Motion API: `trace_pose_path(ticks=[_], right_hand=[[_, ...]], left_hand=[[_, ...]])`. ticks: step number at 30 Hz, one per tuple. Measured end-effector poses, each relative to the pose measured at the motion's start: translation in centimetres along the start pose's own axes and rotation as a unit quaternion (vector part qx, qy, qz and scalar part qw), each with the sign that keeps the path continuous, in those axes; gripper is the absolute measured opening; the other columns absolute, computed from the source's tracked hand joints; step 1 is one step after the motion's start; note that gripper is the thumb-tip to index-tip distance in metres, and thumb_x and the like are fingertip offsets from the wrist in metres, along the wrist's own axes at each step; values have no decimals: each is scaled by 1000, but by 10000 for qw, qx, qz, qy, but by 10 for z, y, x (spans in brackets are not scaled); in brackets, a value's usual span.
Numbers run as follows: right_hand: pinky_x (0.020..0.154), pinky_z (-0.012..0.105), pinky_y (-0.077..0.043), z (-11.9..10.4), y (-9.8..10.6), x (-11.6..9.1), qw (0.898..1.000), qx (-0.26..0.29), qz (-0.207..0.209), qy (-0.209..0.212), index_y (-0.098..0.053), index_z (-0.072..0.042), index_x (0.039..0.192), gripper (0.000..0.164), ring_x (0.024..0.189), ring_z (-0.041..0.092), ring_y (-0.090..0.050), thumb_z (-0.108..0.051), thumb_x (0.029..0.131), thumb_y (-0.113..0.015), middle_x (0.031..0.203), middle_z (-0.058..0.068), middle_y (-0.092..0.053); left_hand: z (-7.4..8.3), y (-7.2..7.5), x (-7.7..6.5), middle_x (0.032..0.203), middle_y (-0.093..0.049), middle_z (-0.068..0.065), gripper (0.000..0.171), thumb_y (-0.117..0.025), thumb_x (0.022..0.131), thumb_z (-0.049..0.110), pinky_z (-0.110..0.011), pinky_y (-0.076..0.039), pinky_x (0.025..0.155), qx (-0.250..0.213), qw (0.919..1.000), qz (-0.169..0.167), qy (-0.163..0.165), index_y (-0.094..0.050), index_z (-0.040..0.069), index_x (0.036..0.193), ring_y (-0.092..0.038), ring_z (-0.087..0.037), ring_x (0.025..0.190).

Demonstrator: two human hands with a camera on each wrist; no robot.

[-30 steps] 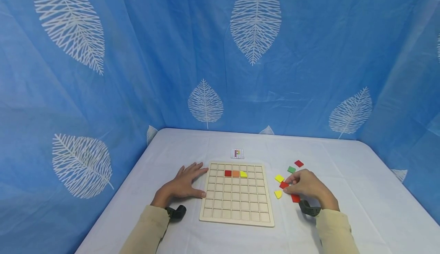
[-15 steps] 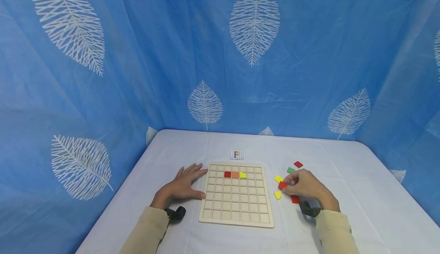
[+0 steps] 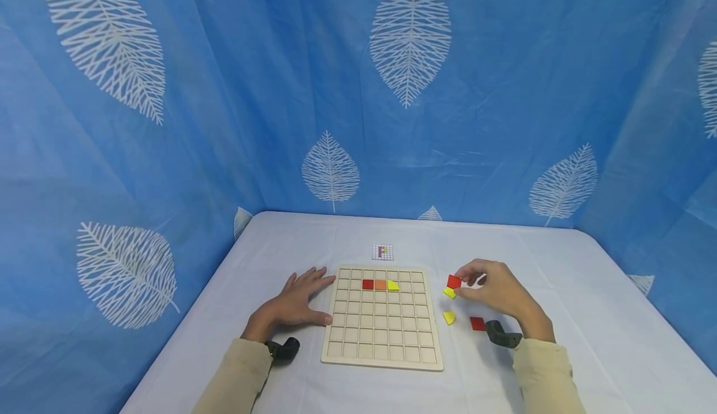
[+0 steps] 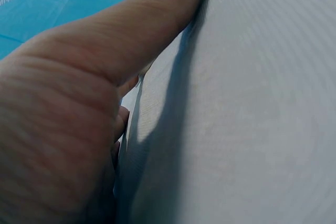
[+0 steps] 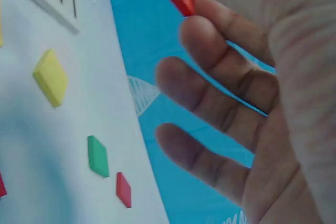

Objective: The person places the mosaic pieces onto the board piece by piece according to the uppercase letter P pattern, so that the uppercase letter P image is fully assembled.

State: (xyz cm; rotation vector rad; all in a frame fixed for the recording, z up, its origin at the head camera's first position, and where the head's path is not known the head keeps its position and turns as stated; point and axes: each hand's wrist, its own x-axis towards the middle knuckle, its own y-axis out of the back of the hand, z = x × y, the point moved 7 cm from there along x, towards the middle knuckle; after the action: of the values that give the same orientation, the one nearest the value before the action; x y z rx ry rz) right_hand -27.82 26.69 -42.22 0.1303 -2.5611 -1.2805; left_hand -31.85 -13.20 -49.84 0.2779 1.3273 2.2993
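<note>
1. Up it comes into view: the red tile (image 3: 454, 282) is off the white cloth (image 3: 560, 289), and we see the right hand (image 3: 498, 291) pinching it between thumb and fingertips.
2. Just below those fingertips, we spot a yellow tile (image 3: 450, 293), partly covered from our angle.
3. Closer to us, a round-edged yellow piece (image 3: 449, 318); beside the wrist, a second red tile (image 3: 477, 324).
4. Beyond the hand, we catch a green tile (image 5: 97, 156) and a third red tile (image 5: 123, 190).
5. Left of that hand, we find the grid board (image 3: 381, 345), three tiles (image 3: 380, 285) in a row on it.
6. Across, the left hand (image 3: 297, 300) lies spread wide, thumb at the board's edge.
7. Ahead, between both hands, a printed card (image 3: 383, 252).
</note>
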Motion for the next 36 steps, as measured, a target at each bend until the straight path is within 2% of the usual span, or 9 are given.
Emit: trace_pose_path(ticks=[7, 11, 15, 20, 24, 29, 36], right_hand=[[78, 42, -60, -18, 8, 1, 9945, -176, 704, 750, -74, -22, 97, 23, 81, 14, -64, -18, 78, -87, 91, -11, -68], [76, 36, -60, -33, 9, 5, 9897, -196, 891, 1105, -75, -22, 95, 23, 80, 17, -65, -17, 77, -88, 92, -12, -69], [75, 32, -58, -47, 4, 13, 9859, -65, 899, 1409, -74, -22, 95, 24, 79, 13, -64, -14, 76, -87, 91, -11, -69], [77, 41, -58, -60, -9, 23, 9877, 55, 662, 1413, -74, -24, 96, 26, 80, 9, -62, -13, 77, -87, 91, -13, -68], [78, 41, -59, -68, -23, 31, 9896, 114, 491, 1350, -74, -24, 97, 24, 81, 9, -62, -16, 78, -86, 92, -11, -69], [79, 44, -59, -79, -35, 40, 9901, 317, 483, 1282, -75, -23, 97, 21, 81, 11, -62, -17, 79, -84, 93, -11, -70], [78, 45, -59, -91, -51, 50, 9872, 641, 390, 1407, -75, -22, 97, 20, 80, 11, -62, -18, 80, -83, 94, -11, -70]], left_hand=[[-2, 0, 1, 168, -22, -4, 101, -77, 72, 69, -61, 1, 126, -25, 10000, -24, 17, -38, 28, 156, -9, -31, 158], [-3, 5, 0, 168, -21, -5, 101, -77, 72, 68, -62, 2, 125, -11, 10000, -22, 24, -37, 27, 156, -9, -32, 158], [-3, 11, -2, 168, -21, -6, 101, -78, 73, 66, -62, 3, 125, -44, 10000, 47, 5, -37, 26, 156, -9, -33, 158], [-2, 9, -3, 168, -22, -8, 101, -78, 73, 65, -63, 2, 125, -127, 9999, 17, -68, -38, 25, 156, -8, -34, 158], [-2, 5, -3, 168, -22, -7, 101, -78, 74, 66, -64, 1, 125, -68, 9999, -23, -75, -37, 25, 156, -9, -34, 157], [0, 5, -2, 168, -23, -6, 100, -78, 74, 66, -63, 1, 125, -40, 10000, 12, -78, -38, 26, 156, -10, -33, 157], [2, 2, -1, 168, -24, -7, 100, -79, 73, 65, -64, 0, 125, -78, 9999, 4, -104, -39, 25, 156, -11, -34, 157]])
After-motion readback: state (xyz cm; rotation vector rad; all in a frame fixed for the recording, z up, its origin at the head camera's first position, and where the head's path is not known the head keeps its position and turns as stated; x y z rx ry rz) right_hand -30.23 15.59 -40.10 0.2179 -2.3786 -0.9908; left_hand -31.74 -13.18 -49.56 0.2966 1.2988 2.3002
